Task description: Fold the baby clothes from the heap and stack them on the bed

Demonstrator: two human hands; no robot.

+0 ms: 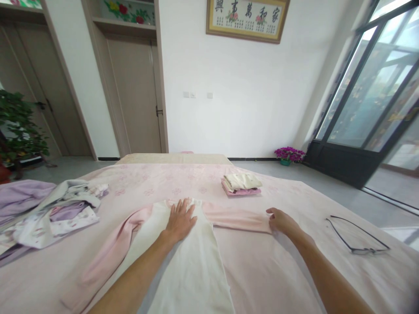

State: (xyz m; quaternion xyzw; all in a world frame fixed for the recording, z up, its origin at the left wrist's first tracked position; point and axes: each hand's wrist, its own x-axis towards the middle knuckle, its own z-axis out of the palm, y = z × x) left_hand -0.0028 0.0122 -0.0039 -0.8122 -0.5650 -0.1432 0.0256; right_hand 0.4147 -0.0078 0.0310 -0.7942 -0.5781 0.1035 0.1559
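Note:
A long-sleeved shirt with a white body point(196, 257) and pink sleeves lies spread out in front of me, its collar pointing away. My left hand point(181, 221) rests flat on its chest just below the collar, fingers spread. The sleeve on the right point(240, 218) is stretched straight out sideways. At its cuff is my right hand point(284, 223), with bent fingers closed on the sleeve's end; the exact grip is partly hidden. The other sleeve point(108, 257) slants down toward the lower left, loosely creased.
A pink patterned cloth point(157, 179) covers the work surface. On the left lies a loose heap of clothes point(59, 218). A small folded stack point(242, 184) sits beyond the right sleeve. Eyeglasses point(360, 250) lie at the right, near the cloth's edge.

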